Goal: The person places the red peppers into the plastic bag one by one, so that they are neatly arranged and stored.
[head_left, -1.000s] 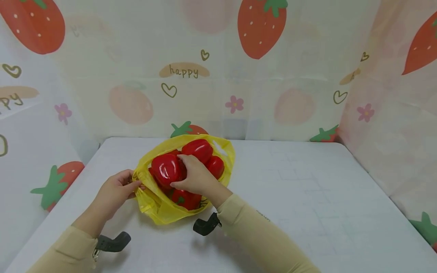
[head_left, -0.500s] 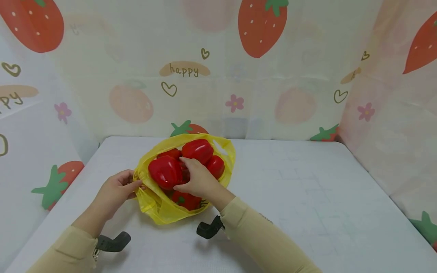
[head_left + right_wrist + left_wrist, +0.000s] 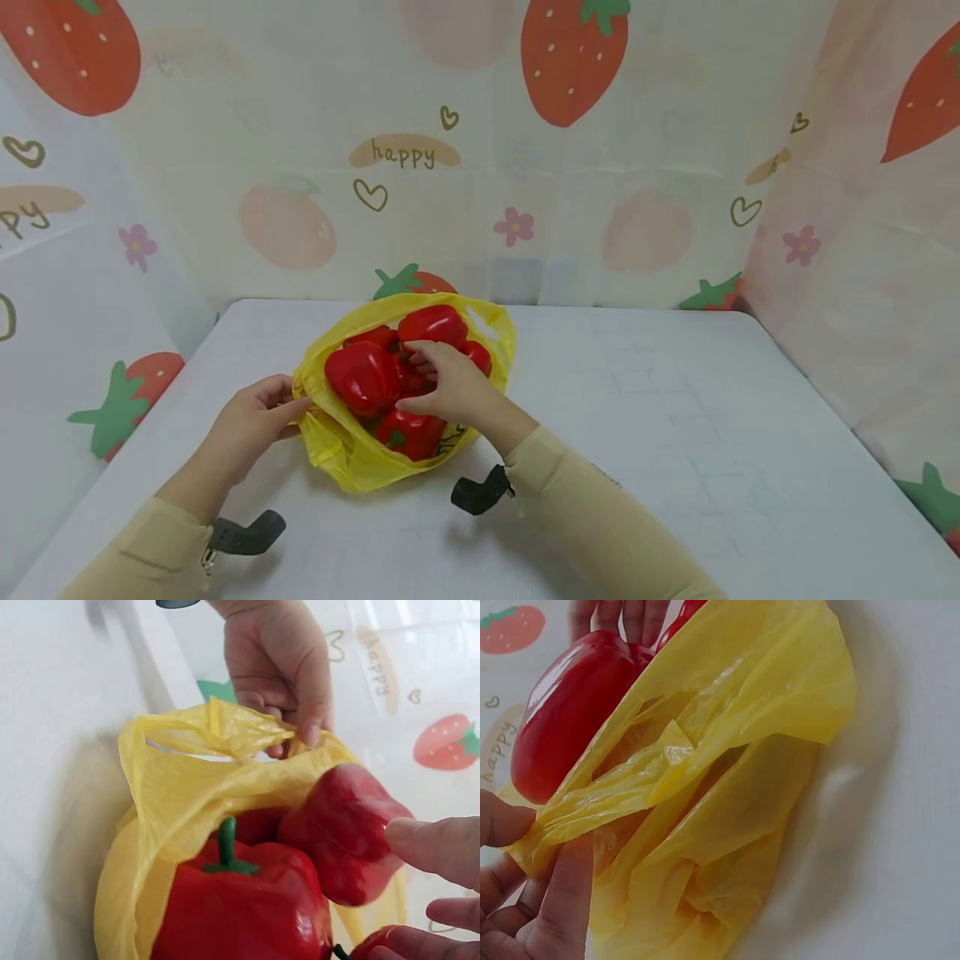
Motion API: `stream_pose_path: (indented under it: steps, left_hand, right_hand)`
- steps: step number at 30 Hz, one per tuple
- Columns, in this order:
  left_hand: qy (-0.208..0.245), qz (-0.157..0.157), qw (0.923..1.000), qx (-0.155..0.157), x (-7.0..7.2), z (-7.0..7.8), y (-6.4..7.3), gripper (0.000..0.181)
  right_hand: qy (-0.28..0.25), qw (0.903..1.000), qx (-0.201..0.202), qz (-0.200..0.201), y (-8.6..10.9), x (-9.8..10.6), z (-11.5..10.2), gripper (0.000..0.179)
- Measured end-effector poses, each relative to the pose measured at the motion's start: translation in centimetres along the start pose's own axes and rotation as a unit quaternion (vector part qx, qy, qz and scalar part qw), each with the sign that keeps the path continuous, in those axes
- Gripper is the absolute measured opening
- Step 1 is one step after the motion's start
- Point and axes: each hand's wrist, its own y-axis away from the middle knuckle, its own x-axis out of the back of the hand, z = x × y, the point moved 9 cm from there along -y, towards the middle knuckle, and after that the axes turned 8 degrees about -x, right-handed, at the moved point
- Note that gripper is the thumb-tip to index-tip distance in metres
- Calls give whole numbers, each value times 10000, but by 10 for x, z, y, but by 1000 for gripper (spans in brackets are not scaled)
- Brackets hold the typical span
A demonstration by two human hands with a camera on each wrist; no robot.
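Note:
A yellow plastic bag [image 3: 341, 454] stands on the table with its mouth spread, holding several glossy red bell peppers [image 3: 363, 379]. At the bag's left edge, my left hand [image 3: 255, 421] pinches the gathered plastic between thumb and fingers; the left wrist view shows the crumpled yellow film [image 3: 577, 814] in that pinch. My right hand [image 3: 463, 387] is over the bag's mouth with fingers spread and nothing gripped. In the right wrist view its thumb [image 3: 439, 844] overlaps a red bell pepper [image 3: 341, 832]; contact cannot be told. Another pepper [image 3: 240, 907] shows a green stem.
The white table [image 3: 645, 433] extends to the right and in front of the bag. A cloth backdrop [image 3: 600, 167] printed with strawberries rises behind the table and on both sides. Dark wrist-worn devices [image 3: 247, 533] stick out by both sleeves.
My right hand has let go of the front left pepper, which settled slightly left in the bag, and has drawn back to the right. My left hand keeps its place on the bag.

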Motion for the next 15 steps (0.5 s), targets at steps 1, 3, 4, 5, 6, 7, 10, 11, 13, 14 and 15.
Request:
stream_pose_path:
  steps: [1,3,4,5,6,7,10,11,13,14,15]
  left_hand:
    - [0,5,10000,1,0,0,0,48]
    - [25,14,10000,-4,0,0,0,49]
    - [31,17,10000,-16,1,0,0,49]
    - [40,13,10000,-36,1,0,0,49]
    - [42,14,10000,-51,1,0,0,50]
    - [32,16,10000,-71,2,1,0,50]
    - [-71,47,9999,-129,5,1,0,51]
    - [-120,68,9998,-146,7,2,0,50]
    - [-285,130,9993,-180,10,3,1,50]
    - [-370,176,9990,-198,13,3,1,51]
    - [-459,220,9985,-215,15,4,2,51]
  right_hand:
    - [-36,10000,-1,3,0,3,1,73]
    - [-79,10000,13,28,1,9,4,71]
    - [-94,9999,22,41,1,12,5,70]
    - [-127,9999,24,57,2,16,7,69]
    - [-142,9999,45,70,2,20,8,68]
    - [-159,9998,57,82,3,24,10,68]
    - [-150,9998,47,133,6,37,14,65]
    - [-154,9998,8,154,8,42,16,65]
    - [-176,9996,-61,195,10,53,20,63]
    - [-165,9996,-86,224,11,58,23,63]
    - [-145,9995,-117,258,13,64,26,63]
